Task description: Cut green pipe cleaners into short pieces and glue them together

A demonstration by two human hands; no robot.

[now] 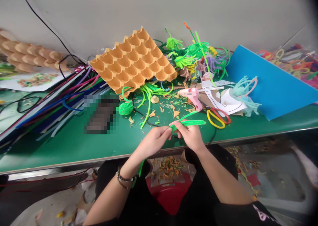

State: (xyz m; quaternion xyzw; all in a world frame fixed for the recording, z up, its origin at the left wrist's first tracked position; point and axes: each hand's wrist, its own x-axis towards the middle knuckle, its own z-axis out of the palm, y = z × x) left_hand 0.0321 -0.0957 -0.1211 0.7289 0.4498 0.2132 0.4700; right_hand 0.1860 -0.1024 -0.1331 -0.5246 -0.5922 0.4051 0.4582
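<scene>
My left hand (154,140) and my right hand (190,135) meet over the front edge of the green table (69,143). Both are closed in a pinch on green pipe cleaners (191,122). The fuzzy stems stick out to the right from my right hand's fingers, and another green strand trails down below my left wrist. A beaded bracelet is on my left wrist.
An orange egg tray (135,62) leans at the back centre. A pink glue gun (191,95), yellow-and-red scissors (217,116), white paper cut-outs (223,100), a blue sheet (270,83) and a heap of coloured pipe cleaners (198,57) lie behind my hands. More stems lie at the left.
</scene>
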